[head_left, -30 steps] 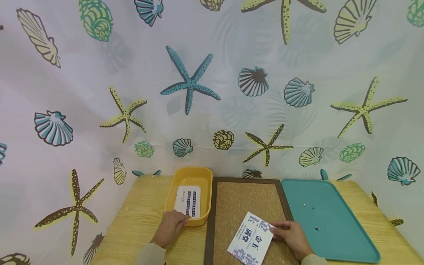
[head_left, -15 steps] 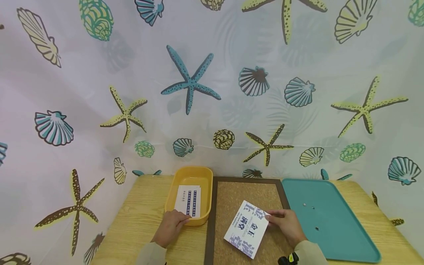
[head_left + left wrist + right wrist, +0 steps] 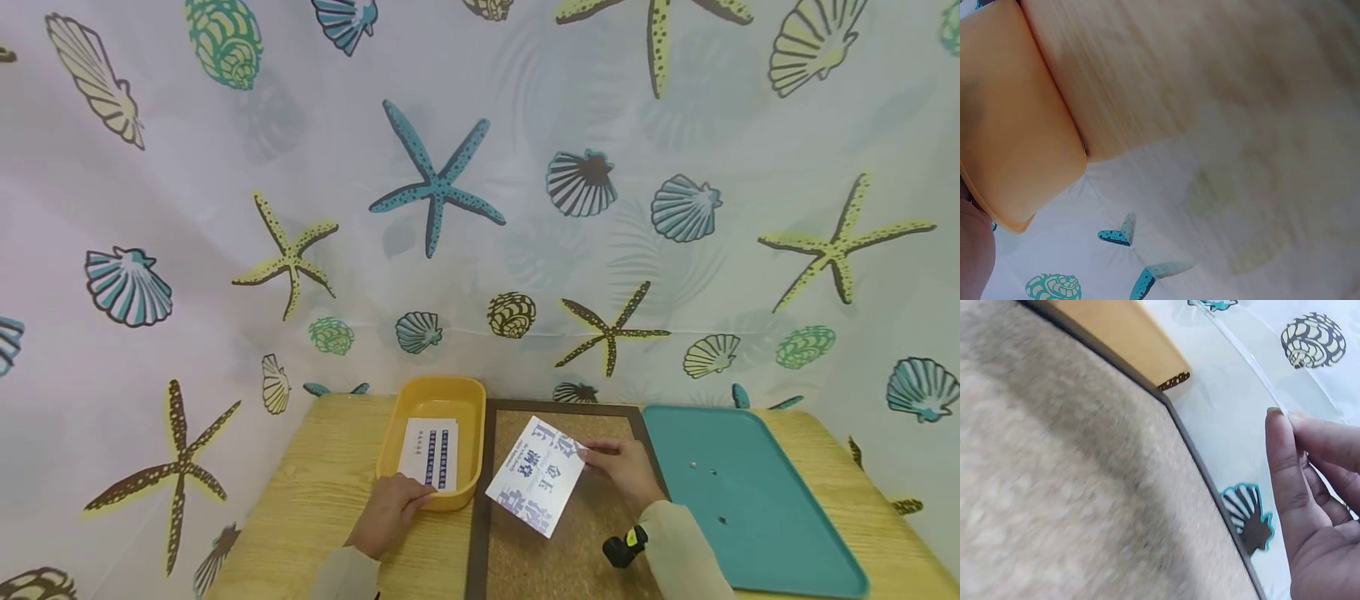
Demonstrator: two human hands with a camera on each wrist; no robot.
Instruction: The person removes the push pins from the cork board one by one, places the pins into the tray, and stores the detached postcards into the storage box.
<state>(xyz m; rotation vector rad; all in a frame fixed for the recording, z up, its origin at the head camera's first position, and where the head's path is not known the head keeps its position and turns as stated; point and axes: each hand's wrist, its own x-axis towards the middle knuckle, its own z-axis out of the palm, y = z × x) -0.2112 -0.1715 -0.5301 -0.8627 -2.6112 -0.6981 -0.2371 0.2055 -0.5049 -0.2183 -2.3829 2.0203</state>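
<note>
**Head view and wrist views: a card held over the cork board**

Head view: the right hand (image 3: 621,472) pinches a printed card (image 3: 536,486) by its edge, above the cork board (image 3: 555,550). The left hand (image 3: 390,513) grips the near rim of the yellow tray (image 3: 466,446), which stands on the worktop (image 3: 315,500).

Left wrist view: the yellow tray (image 3: 1010,131) is seen, blurred.

Right wrist view: the fingers (image 3: 1285,469) pinch the card's thin edge.
</note>
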